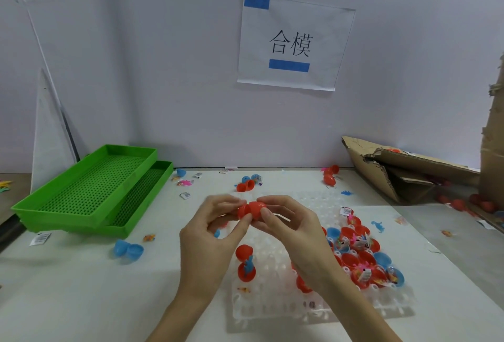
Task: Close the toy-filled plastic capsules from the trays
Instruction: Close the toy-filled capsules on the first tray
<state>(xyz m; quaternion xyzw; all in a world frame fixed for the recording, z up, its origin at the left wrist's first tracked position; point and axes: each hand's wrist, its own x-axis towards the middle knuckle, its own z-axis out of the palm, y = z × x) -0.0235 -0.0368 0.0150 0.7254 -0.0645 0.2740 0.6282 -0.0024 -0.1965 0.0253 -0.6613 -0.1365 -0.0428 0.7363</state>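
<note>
1. Low in the frame, right of centre, a clear plastic tray with rows of round cups (272,311) lies on the white table (81,300). Its right part holds a cluster of open red and blue capsule halves with small toys and paper slips inside (362,257).
2. On the tray's left edge stands an open red hinged capsule with a blue toy figure sticking out (246,262), not yet closed.
3. At mid-frame the person holds the red plastic capsule (251,209) in the air above the tray. The left hand (210,235) pinches its smaller left half between thumb and fingers; the right hand (289,224) grasps the larger right half the same way.
4. The two halves appear to overlap without being fully seated, so the closing is probably midway. Doing it well likely means keeping the rims square to each other, pushing straight inward with both hands, and checking that no toy part or paper slip is caught in the seam.
5. Left of the hands, an open blue capsule (128,249) lies on the table.
6. Farther back on the left sit two stacked green perforated plastic trays (90,194).
7. At the far right, torn brown cardboard (403,170) leans near the wall, with red capsules beside it.
</note>
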